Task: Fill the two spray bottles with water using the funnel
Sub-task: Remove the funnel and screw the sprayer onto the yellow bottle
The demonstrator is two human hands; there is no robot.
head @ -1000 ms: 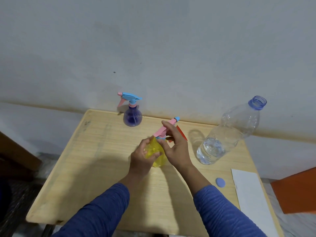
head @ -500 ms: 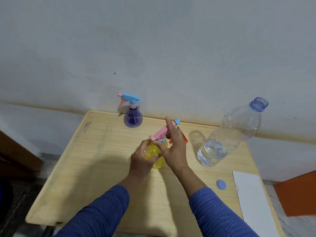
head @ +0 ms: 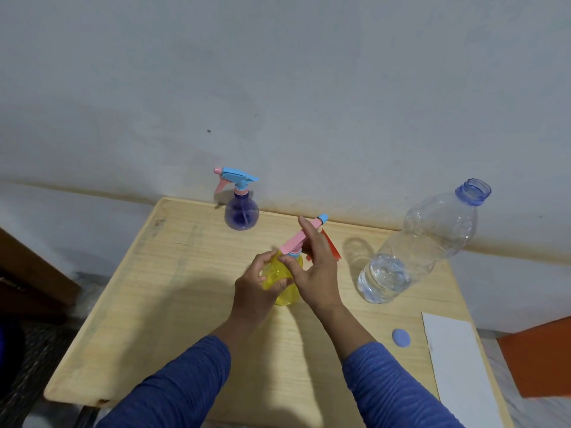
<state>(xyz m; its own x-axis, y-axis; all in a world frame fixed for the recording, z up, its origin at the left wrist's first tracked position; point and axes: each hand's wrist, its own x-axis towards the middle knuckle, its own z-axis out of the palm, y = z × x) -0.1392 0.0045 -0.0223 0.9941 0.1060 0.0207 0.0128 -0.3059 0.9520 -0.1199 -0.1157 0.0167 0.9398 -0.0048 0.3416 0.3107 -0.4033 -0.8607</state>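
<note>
Yellow spray bottle [head: 285, 284] sits mid-table with its top on, left hand [head: 258, 287] holding its body, right hand [head: 313, 270] pinching its pink sprayer top [head: 298, 240]; purple spray bottle [head: 241, 211] waits closed by the wall, so filling looks not yet begun.

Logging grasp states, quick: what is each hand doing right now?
Left hand: grips the yellow spray bottle by its body.
Right hand: pinches the bottle's pink spray head at the collar.

My feed is dim and flat, with soft shadows spreading over the worktop [head: 148, 304] under the arms. Wide-angle distortion bends the edges, and detail looks slightly soft throughout.
</note>
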